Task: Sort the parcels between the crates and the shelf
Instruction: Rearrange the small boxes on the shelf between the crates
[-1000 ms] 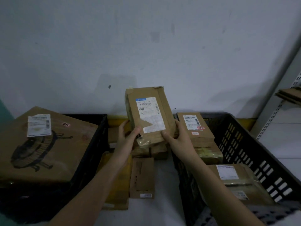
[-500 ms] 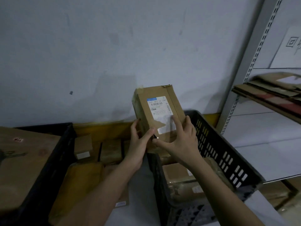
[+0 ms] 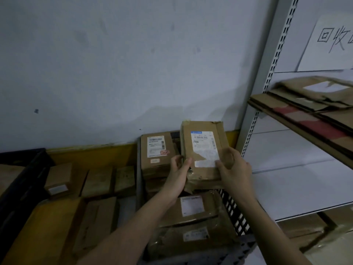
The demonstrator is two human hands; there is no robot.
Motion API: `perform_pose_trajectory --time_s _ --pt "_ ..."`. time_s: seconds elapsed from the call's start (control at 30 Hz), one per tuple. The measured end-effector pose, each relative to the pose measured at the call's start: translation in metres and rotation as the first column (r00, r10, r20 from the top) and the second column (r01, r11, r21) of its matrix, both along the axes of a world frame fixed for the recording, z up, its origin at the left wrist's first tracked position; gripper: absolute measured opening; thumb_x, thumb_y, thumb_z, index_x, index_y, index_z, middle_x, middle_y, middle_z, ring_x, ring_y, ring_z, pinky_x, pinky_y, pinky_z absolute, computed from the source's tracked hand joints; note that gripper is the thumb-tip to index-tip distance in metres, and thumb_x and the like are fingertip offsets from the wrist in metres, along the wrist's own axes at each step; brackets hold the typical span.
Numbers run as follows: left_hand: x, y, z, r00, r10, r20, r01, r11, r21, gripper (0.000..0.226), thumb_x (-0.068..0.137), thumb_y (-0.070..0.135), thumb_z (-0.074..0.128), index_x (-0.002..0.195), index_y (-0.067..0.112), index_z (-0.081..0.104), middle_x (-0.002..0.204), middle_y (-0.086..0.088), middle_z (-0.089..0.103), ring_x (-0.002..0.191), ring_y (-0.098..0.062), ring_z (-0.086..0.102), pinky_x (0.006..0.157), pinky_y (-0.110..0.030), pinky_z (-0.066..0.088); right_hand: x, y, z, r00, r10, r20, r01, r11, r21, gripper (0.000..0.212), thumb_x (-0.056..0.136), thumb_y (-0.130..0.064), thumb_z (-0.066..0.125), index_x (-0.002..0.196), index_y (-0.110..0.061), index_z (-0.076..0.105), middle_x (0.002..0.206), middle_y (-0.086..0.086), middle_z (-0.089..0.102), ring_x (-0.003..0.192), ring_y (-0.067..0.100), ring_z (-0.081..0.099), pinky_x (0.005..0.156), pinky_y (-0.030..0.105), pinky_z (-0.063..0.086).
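Head view shows us lifting a brown parcel [image 3: 203, 155] with both hands above the grey crate [image 3: 232, 213]. Our left hand [image 3: 178, 175] has its grip closed on the parcel's lower left edge, thumb on the front face. Our right hand [image 3: 234, 169] holds the lower right corner, thumb touching the white label [image 3: 204, 150]. More parcels [image 3: 191, 213] lie in the crate below. At right we see a metal shelf [image 3: 298, 192], with flattened cardboard [image 3: 309, 111] on an upper level. A black crate [image 3: 21, 180] sits far left.
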State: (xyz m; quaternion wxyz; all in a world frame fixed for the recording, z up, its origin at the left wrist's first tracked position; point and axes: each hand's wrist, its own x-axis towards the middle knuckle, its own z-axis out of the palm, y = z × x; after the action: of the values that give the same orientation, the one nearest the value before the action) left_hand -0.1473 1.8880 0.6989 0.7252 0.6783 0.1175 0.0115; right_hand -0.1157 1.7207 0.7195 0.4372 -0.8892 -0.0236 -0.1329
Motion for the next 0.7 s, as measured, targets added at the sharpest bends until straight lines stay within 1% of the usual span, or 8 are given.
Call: perform_pose_trajectory --time_s 0.1,0.17,0.23,0.33,0.4,0.47,0.63,0.7 --pt "0.019 -0.019 -0.005 1.0 0.016 -0.021 -0.013 0.995 0.1 0.032 0.105 0.041 0.036 0.133 0.027 0.039 0.118 0.004 0.062 0.101 -0.007 0.062 0.074 -0.023 0.049 0.02 -0.017 -0.005 0.995 -0.024 0.093 0.021 0.999 0.029 0.052 0.093 -0.023 0.067 0.143 -0.02 0.052 0.127 0.001 0.064 0.116 0.024 0.058 0.095 0.049 0.054" --pt "0.029 -0.029 -0.007 0.999 0.047 -0.012 -0.045 0.991 0.126 0.035 0.106 0.041 0.037 0.135 0.023 0.044 0.121 0.003 0.062 0.104 -0.008 0.062 0.079 -0.026 0.052 0.034 -0.024 -0.008 0.992 -0.019 0.125 0.022 0.999 -0.023 0.05 0.092 -0.023 0.067 0.14 -0.021 0.055 0.122 0.002 0.066 0.113 0.025 0.059 0.093 0.05 0.054" --pt "0.039 -0.035 -0.012 0.997 0.073 0.0 -0.071 0.983 0.171 0.038 0.105 0.041 0.037 0.138 0.023 0.046 0.127 0.001 0.06 0.113 -0.012 0.059 0.091 -0.032 0.053 0.048 -0.028 -0.009 0.988 -0.003 0.155 0.014 0.998 -0.066 0.046 0.092 -0.02 0.066 0.138 -0.019 0.058 0.118 0.006 0.067 0.108 0.028 0.058 0.09 0.049 0.054" --pt "0.048 -0.043 -0.021 0.998 0.064 0.021 -0.067 0.974 0.217 0.043 0.105 0.039 0.04 0.146 0.027 0.039 0.137 0.004 0.055 0.122 -0.013 0.056 0.1 -0.035 0.05 0.064 -0.03 -0.008 0.981 0.013 0.193 0.009 0.994 -0.11 0.043 0.092 -0.012 0.063 0.135 -0.018 0.061 0.107 0.009 0.067 0.101 0.028 0.054 0.081 0.035 0.046" --pt "0.049 -0.046 -0.027 0.996 0.088 0.014 -0.089 0.974 0.208 0.05 0.104 0.039 0.043 0.151 0.032 0.027 0.141 0.008 0.05 0.119 -0.009 0.055 0.095 -0.03 0.052 0.073 -0.023 -0.008 0.98 0.03 0.199 0.001 0.988 -0.157 0.043 0.092 -0.008 0.062 0.134 -0.018 0.063 0.101 0.01 0.066 0.096 0.027 0.05 0.074 0.031 0.036" --pt "0.046 -0.047 -0.029 0.991 0.121 0.05 -0.129 0.969 0.211 0.053 0.103 0.039 0.046 0.149 0.035 0.022 0.136 0.014 0.046 0.113 -0.003 0.052 0.085 -0.018 0.047 0.083 -0.01 -0.007 0.976 0.078 0.204 -0.037 0.98 -0.195 0.041 0.091 -0.005 0.06 0.13 -0.016 0.065 0.098 0.011 0.068 0.096 0.031 0.052 0.073 0.033 0.036" --pt "0.049 -0.043 -0.042 0.98 0.126 0.153 -0.171 0.931 0.323 0.032 0.101 0.042 0.05 0.132 0.046 0.042 0.145 0.011 0.04 0.131 -0.007 0.044 0.098 -0.024 0.044 0.104 0.015 -0.004 0.97 0.128 0.207 -0.072 0.964 -0.255 0.036 0.09 -0.002 0.055 0.122 -0.01 0.069 0.096 0.014 0.071 0.087 0.033 0.056 0.073 0.031 0.03" --pt "0.05 -0.042 -0.046 0.979 0.113 0.168 -0.169 0.913 0.371 0.031 0.101 0.041 0.051 0.13 0.045 0.044 0.147 0.011 0.039 0.133 -0.007 0.042 0.096 -0.019 0.042 0.109 0.016 -0.006 0.973 0.14 0.183 -0.083 0.954 -0.288 0.035 0.088 0.0 0.055 0.118 -0.008 0.07 0.097 0.014 0.072 0.087 0.034 0.059 0.077 0.033 0.036"
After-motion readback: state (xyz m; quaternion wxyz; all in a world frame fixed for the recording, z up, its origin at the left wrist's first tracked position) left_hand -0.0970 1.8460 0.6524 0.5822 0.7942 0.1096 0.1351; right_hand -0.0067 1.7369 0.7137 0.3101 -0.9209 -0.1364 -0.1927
